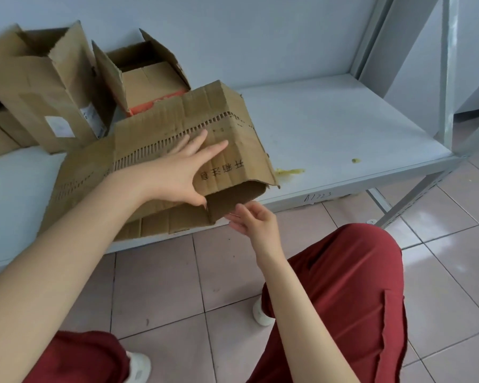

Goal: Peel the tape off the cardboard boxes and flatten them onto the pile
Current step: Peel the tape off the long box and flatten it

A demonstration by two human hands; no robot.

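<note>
Two bare hands meet at a half-collapsed cardboard box [233,128] lying on its side at the front edge of a low grey shelf [329,120]. The left hand [174,172] is spread flat on the box's top panel, fingers straight, thumb at the edge of its open end. The right hand [250,221] sits just below that opening, fingers loosely curled and holding nothing; whether they touch the flap cannot be told. Flattened cardboard [161,223] lies under the box, overhanging the shelf's front edge. A tall open box [47,87] and a wider open box [150,76] stand at the back left corner. A yellow smear [289,171] marks the shelf near its front edge.
</note>
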